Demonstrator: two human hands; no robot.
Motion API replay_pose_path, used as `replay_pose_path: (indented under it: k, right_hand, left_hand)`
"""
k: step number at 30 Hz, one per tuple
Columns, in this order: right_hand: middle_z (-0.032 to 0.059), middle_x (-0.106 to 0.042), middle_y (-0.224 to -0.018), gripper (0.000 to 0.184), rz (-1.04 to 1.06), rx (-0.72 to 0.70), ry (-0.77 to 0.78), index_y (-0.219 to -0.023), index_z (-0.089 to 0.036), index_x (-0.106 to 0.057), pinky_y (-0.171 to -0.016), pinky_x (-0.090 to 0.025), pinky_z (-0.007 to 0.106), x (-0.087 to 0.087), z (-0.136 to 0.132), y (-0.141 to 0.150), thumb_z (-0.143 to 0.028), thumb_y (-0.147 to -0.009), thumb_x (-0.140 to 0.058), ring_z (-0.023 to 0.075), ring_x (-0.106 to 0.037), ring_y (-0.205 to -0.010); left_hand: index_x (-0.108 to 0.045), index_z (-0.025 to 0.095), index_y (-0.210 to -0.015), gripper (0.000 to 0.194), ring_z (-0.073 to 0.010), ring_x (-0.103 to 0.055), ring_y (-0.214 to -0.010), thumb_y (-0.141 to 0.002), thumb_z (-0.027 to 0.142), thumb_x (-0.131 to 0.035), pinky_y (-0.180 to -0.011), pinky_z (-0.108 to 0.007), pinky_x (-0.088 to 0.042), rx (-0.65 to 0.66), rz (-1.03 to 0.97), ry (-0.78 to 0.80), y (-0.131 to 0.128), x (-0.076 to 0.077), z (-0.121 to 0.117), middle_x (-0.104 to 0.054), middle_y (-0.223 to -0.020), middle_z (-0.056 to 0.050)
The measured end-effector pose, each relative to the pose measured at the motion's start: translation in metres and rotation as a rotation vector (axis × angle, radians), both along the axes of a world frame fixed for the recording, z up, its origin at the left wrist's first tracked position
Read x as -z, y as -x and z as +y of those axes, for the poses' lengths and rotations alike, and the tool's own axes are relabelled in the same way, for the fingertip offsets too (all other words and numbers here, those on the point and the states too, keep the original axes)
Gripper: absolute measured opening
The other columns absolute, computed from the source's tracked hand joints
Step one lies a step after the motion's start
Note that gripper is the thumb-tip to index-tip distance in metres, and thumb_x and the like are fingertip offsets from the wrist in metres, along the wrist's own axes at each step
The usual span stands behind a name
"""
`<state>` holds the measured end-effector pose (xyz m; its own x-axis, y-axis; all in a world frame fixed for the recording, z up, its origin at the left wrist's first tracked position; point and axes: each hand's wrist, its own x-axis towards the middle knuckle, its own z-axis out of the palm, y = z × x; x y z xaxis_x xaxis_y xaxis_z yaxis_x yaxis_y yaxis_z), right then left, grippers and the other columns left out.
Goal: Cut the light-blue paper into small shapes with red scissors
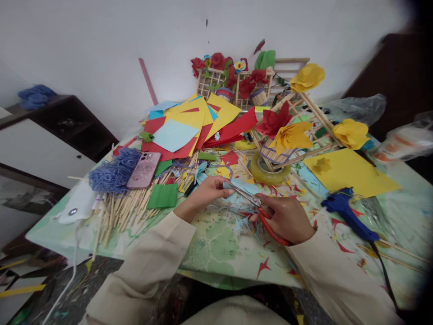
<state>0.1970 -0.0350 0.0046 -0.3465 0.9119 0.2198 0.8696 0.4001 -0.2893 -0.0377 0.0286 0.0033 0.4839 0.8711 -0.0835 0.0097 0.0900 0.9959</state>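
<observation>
My right hand point(289, 217) is wrapped round the red handles of a pair of scissors point(254, 199), whose metal blades point left and away from me. Close by the blade tips, my left hand point(214, 190) is closed in a pinch on a small piece of light blue paper point(230, 186), mostly hidden by the fingers. Light blue, red and yellow paper scraps point(242, 222) lie on the table under both hands. Just beyond the scissors sits a roll of clear yellowish tape point(269, 174).
A blue glue gun point(352, 214) lies right, near yellow paper point(352, 174). Left are wooden sticks point(126, 212), purple yarn point(115, 174), a pink phone point(144, 170) and green paper point(162, 196). Coloured sheets point(176, 135) and a stick frame with paper flowers point(309, 77) stand behind.
</observation>
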Motion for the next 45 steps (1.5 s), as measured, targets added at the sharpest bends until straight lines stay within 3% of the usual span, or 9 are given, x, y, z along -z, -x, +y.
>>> replay_pose_path:
  k: [16, 26, 32, 37, 41, 45]
  right_hand:
    - [0.0027, -0.066, -0.063, 0.051, 0.014, -0.033, 0.048, -0.112, -0.022, -0.065, -0.052, -0.029, 0.024, 0.005, 0.002, 0.001, -0.056, -0.076, -0.055, 0.0144, -0.055, -0.051]
    - [0.0029, -0.068, -0.065, 0.049, 0.035, -0.029, 0.056, -0.112, -0.022, -0.065, -0.054, -0.032, 0.025, 0.004, 0.001, 0.001, -0.055, -0.077, -0.054, 0.0151, -0.058, -0.053]
    - [0.005, -0.07, -0.069, 0.045, 0.048, 0.061, 0.073, -0.111, -0.022, -0.065, -0.055, -0.036, 0.025, 0.003, 0.003, 0.001, -0.05, -0.078, -0.054, 0.0183, -0.061, -0.059]
    - [0.0043, -0.07, -0.076, 0.038, 0.453, 0.13, 0.178, -0.102, -0.02, -0.067, -0.059, -0.043, 0.027, 0.006, 0.007, 0.008, -0.046, -0.074, -0.061, 0.0201, -0.063, -0.069]
    - [0.0012, -0.064, -0.066, 0.031, 0.861, 0.082, 0.31, -0.088, -0.015, -0.066, -0.052, -0.044, 0.025, 0.007, 0.008, 0.022, -0.039, -0.067, -0.068, 0.0159, -0.058, -0.059]
    - [0.0003, -0.063, -0.063, 0.041, 1.045, 0.177, 0.345, -0.096, -0.013, -0.062, -0.053, -0.046, 0.026, 0.003, 0.008, 0.029, -0.033, -0.062, -0.071, 0.0138, -0.056, -0.056]
  left_hand:
    - [-0.071, 0.016, -0.076, 0.013, -0.0109, -0.057, -0.062, -0.066, 0.025, -0.073, -0.061, -0.021, -0.045, 0.077, 0.002, 0.002, -0.001, -0.002, -0.002, -0.066, -0.069, -0.003]
    - [-0.071, 0.014, -0.077, 0.02, -0.0108, -0.057, -0.061, -0.066, 0.03, -0.074, -0.06, -0.021, -0.043, 0.093, -0.006, 0.026, 0.0, -0.002, -0.001, -0.066, -0.069, -0.003]
    - [-0.068, 0.012, -0.074, 0.027, -0.01, -0.054, -0.059, -0.064, 0.035, -0.075, -0.058, -0.021, -0.041, -0.038, 0.012, 0.042, -0.003, 0.0, -0.001, -0.061, -0.065, -0.001]
    - [-0.067, 0.012, -0.077, 0.027, -0.007, -0.051, -0.055, -0.066, 0.036, -0.074, -0.056, -0.02, -0.041, -0.194, -0.152, 0.187, -0.018, 0.008, -0.009, -0.058, -0.062, 0.001]
    - [-0.065, 0.012, -0.083, 0.028, -0.0055, -0.056, -0.058, -0.063, 0.026, -0.077, -0.058, -0.017, -0.044, -0.2, -0.273, 0.312, -0.031, 0.011, -0.021, -0.061, -0.068, 0.001]
    - [-0.059, 0.013, -0.085, 0.035, -0.0084, -0.063, -0.061, -0.058, 0.018, -0.08, -0.063, -0.019, -0.048, -0.178, -0.298, 0.393, -0.038, 0.01, -0.032, -0.064, -0.073, 0.001]
